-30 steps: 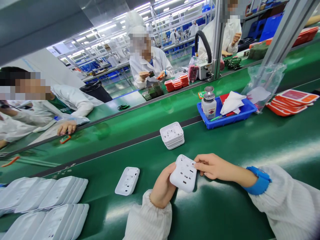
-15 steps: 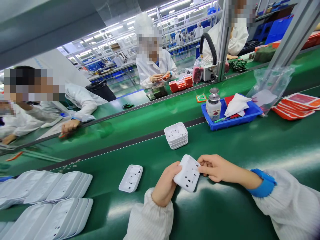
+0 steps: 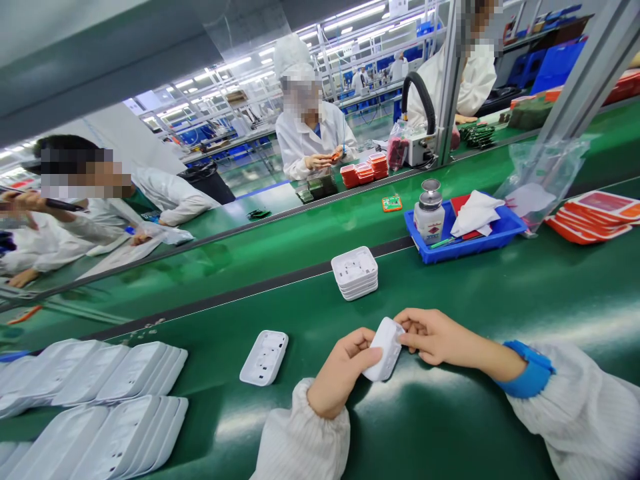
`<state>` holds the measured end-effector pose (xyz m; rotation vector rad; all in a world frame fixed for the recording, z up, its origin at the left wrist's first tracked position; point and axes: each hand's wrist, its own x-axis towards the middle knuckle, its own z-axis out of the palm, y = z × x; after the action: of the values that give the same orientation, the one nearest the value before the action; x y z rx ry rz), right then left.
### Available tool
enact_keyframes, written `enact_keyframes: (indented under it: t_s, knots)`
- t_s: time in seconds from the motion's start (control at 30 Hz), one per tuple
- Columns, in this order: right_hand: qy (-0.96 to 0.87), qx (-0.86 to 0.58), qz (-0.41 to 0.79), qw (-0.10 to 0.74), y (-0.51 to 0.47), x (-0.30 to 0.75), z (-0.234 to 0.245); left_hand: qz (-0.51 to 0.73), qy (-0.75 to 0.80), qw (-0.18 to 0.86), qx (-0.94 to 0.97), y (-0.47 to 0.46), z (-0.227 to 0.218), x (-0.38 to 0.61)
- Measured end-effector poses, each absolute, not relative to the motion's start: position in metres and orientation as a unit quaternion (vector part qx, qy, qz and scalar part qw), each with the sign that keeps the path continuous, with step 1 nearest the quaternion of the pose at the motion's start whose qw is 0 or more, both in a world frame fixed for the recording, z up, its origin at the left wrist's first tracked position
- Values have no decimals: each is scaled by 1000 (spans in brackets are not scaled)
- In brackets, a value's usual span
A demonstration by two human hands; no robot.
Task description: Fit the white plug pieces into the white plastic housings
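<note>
Between my hands a white plastic housing is held tilted above the green bench, one side edge turned toward me. My left hand grips its left side, thumb on the near face. Fingers of my right hand pinch its upper right edge; a blue band circles that wrist. Another white housing lies alone on the bench to the left, its hollow side up. Beyond my hands stands a small stack of white housings.
Rows of stacked white housings fill the lower left. A blue tray holds a bottle and white cloth. Orange housings are piled at right. On the green belt sits an orange piece. Co-workers sit across the line.
The housing in my hands has turned from showing its broad slotted face to nearly edge-on. My left thumb now lies across it. On the belt, the orange piece has shifted left.
</note>
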<state>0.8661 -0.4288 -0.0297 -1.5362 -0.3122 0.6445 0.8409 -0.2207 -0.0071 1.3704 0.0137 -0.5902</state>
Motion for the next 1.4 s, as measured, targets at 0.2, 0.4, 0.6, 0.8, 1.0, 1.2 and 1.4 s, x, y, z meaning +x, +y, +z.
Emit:
enact_keyframes:
  t_s: [0.2,0.4,0.6,0.8,1.0,1.2,1.4]
  knots:
    - [-135,-666,282,677,-429,867,-32,-267,-11,714,647,-222,-5,841]
    - [-119,-663,290,680,-428,866,-29,-279,-10,707,649,-224,-4,839]
    - [-128,-682,272,667,-428,867,-35,-278,-25,701,657,-225,-6,839]
    - [-149,-680,266,667,-429,867,-37,-267,-33,691,671,-221,-3,840]
    - [-142,-664,286,676,-429,865,-31,-178,-48,595,782,-197,22,839]
    - [-133,-654,295,684,-430,865,-32,184,-56,285,939,-153,33,833]
    - [-125,-660,301,677,-429,866,-32,36,122,44,991,-117,30,835]
